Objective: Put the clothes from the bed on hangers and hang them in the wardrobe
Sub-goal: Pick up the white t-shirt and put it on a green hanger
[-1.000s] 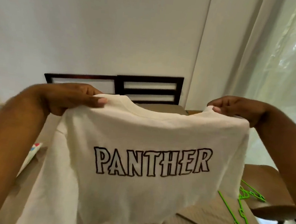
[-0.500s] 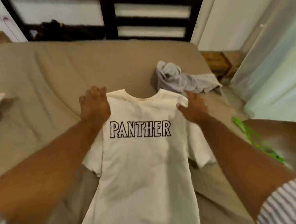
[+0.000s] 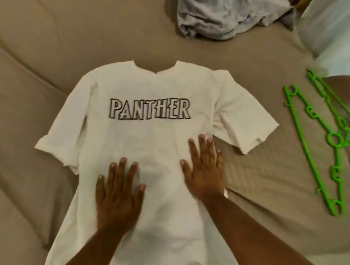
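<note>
Tan bed [image 3: 52, 41] all over the head view, seen from right above. Smack in the middle, a white T-shirt [image 3: 154, 143] with PANTHER on it, spread out flat, words up, neck hole toward 12 o'clock, bottom edge going off at 6 o'clock. Most likely laid out this way to get the bumps out and to make the neck easy to reach with a hanger. Not on a hanger yet, and no wardrobe in sight.

Up at 12 to 1 o'clock, near the neck but not touching it, a grey piece of clothing [image 3: 215, 13] in a crumpled heap, probably next in line. Over at 3 o'clock, apart from the shirt's sleeve, bright green hangers [image 3: 337, 145] lying on the sheet, at least two, one partly over the other. A good spot for a quick grab, by the look of it.

Down at 7 o'clock, the left hand [image 3: 118, 194], palm flat on the shirt's belly, fingers straight and a little spread, pointing to 12 o'clock. Holding nothing, only pressing. At 5 o'clock, the right hand [image 3: 204, 175], a bit higher up, palm down near the shirt's side edge, fingertips just under the sleeve. Also straight, also gripping nothing. Looks like smoothing, with both arms reaching in from 6 o'clock.
</note>
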`<action>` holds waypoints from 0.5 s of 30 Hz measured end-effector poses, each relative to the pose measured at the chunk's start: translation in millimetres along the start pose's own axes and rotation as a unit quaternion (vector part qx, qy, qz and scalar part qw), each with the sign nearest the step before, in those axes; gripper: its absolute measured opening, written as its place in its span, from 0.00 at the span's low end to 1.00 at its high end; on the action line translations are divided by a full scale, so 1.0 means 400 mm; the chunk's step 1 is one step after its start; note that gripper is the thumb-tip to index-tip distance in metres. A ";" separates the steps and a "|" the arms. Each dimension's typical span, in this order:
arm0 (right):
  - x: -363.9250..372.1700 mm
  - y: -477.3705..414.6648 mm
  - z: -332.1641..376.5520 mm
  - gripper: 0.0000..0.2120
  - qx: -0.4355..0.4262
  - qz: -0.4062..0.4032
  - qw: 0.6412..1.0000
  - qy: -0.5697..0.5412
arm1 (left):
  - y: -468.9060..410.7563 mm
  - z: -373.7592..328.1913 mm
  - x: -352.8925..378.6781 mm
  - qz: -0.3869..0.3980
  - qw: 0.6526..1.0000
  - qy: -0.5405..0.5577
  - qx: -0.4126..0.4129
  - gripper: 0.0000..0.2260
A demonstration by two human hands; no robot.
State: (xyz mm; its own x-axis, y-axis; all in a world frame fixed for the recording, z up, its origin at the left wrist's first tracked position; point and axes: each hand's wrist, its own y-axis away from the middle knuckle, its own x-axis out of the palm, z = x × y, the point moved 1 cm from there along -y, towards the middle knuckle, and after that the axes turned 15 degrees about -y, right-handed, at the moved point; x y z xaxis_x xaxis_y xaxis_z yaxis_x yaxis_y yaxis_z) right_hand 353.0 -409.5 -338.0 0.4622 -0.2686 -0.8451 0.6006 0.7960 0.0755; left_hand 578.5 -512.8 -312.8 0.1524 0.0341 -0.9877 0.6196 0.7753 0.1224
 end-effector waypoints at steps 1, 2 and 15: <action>-0.006 -0.005 -0.001 0.33 0.003 0.021 1.000 -0.013 | -0.009 -0.008 -0.007 0.003 1.000 0.021 -0.017 0.30; -0.016 -0.018 -0.001 0.33 0.000 0.041 0.999 -0.030 | -0.021 -0.019 -0.019 0.002 0.998 0.051 -0.031 0.30; -0.350 -0.048 -0.403 0.24 0.027 -0.076 0.996 -0.041 | -0.130 -0.541 -0.114 0.008 0.981 0.070 0.182 0.27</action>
State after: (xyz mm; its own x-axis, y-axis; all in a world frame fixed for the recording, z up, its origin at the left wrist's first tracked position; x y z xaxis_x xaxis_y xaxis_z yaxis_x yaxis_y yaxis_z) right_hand 171.5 -299.8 -306.6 0.4136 -0.4301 -0.8025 0.7008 0.7130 -0.0209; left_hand 372.5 -418.1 -294.9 0.0732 0.1502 -0.9859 0.8557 0.4984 0.1395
